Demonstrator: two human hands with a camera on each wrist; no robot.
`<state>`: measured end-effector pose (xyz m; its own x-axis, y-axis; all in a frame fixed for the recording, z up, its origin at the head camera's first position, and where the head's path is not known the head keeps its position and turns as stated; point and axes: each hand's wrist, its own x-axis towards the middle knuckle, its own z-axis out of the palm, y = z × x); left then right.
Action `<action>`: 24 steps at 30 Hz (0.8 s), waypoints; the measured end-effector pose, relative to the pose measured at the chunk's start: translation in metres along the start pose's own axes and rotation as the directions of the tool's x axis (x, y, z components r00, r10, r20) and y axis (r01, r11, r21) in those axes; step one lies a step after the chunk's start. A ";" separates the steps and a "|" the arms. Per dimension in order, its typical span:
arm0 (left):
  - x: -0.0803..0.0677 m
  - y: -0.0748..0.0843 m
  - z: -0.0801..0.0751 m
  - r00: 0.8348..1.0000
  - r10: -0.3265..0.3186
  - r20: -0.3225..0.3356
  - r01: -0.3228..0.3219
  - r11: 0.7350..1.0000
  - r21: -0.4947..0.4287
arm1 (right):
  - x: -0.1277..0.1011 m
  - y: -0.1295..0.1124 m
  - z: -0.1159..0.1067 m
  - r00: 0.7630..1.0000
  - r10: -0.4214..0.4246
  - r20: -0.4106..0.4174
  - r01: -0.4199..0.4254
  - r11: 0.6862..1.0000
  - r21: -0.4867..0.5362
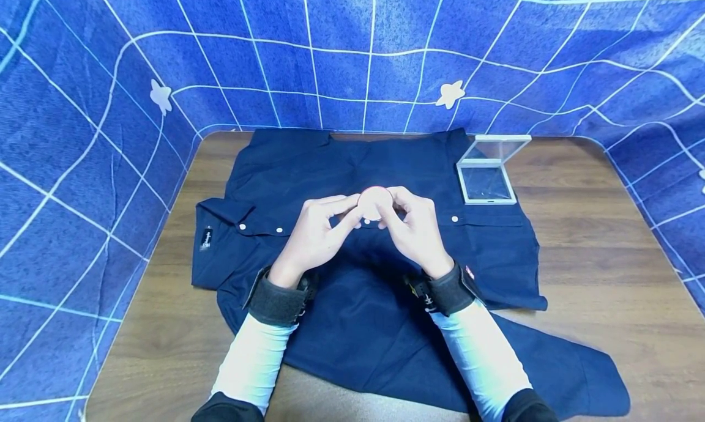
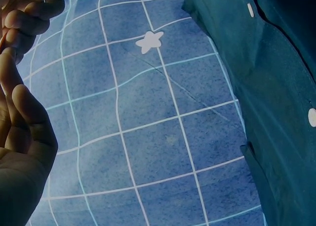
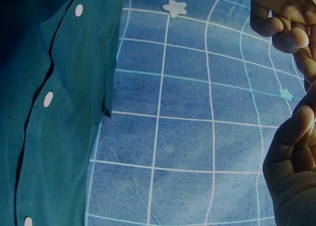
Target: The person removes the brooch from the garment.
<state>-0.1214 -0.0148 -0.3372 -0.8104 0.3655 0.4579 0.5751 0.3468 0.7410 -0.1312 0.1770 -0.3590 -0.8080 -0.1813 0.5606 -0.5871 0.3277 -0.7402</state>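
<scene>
Between both hands is a small round disc [image 1: 376, 203] with a pale face and a thin red rim, raised over the shirt in the head view. My left hand [image 1: 316, 235] pinches its left edge between thumb and fingers. On the opposite edge, my right hand [image 1: 417, 229] grips it the same way, thumb across the face. Beneath them a navy button-up shirt [image 1: 330, 165] lies spread with its collar to the left and white buttons along the middle. In the wrist views the fingers of both hands meet near the frame edge, and the disc is mostly hidden.
A square case [image 1: 464, 188] with a raised see-through lid [image 1: 498, 147] stands on the shirt at the right. One sleeve [image 1: 578, 373] reaches toward the front right of the wooden table [image 1: 584, 238]. Blue grid-patterned cloth [image 1: 341, 67] hangs behind and at both sides.
</scene>
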 end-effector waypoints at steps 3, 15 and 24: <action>0.000 0.000 0.000 1.000 -0.005 0.001 0.005 1.000 0.000 | 0.000 0.000 0.000 1.000 -0.002 0.003 0.002 1.000 0.015; 0.000 0.000 -0.001 1.000 0.001 -0.002 -0.001 1.000 -0.004 | 0.001 -0.001 -0.001 0.999 0.026 0.022 -0.027 1.000 0.013; 0.000 -0.001 0.000 1.000 -0.021 0.000 0.021 1.000 -0.009 | 0.000 0.000 -0.002 1.000 0.012 0.020 -0.012 1.000 -0.002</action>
<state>-0.1220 -0.0148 -0.3377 -0.8222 0.3582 0.4423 0.5570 0.3468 0.7546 -0.1314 0.1791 -0.3578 -0.8159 -0.1961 0.5439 -0.5771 0.3320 -0.7461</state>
